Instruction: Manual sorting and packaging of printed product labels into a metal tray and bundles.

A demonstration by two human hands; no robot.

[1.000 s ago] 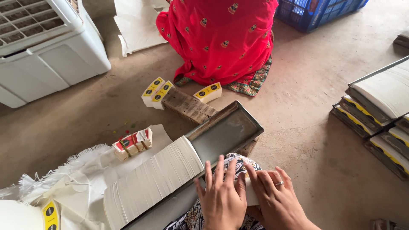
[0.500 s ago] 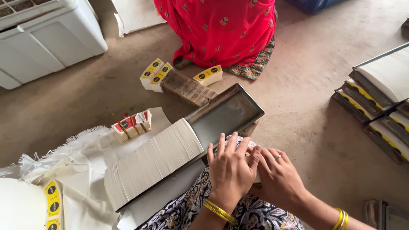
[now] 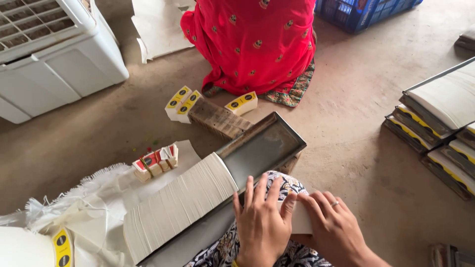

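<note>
My left hand [image 3: 262, 222] and my right hand [image 3: 334, 227] lie side by side, fingers spread, pressing flat on a small white stack of cards [image 3: 301, 217] that rests on my patterned knee [image 3: 282, 185]. Just left of my hands, a long metal tray [image 3: 267, 148] runs diagonally across the floor. A long row of white cards [image 3: 180, 205] fills its near half; its far half is bare.
A person in a red garment [image 3: 257, 42] sits on the floor beyond the tray. Yellow-labelled bundles [image 3: 180, 101], a wooden block [image 3: 215, 118], a red-and-white banded bundle [image 3: 156, 163], white cloth [image 3: 94, 207], a white cooler [image 3: 54, 54], a blue crate [image 3: 366, 12] and stacked trays [image 3: 440, 128] surround us.
The view has shifted slightly. My hands have stayed together on the small white stack, sliding a little toward me along my knee.
</note>
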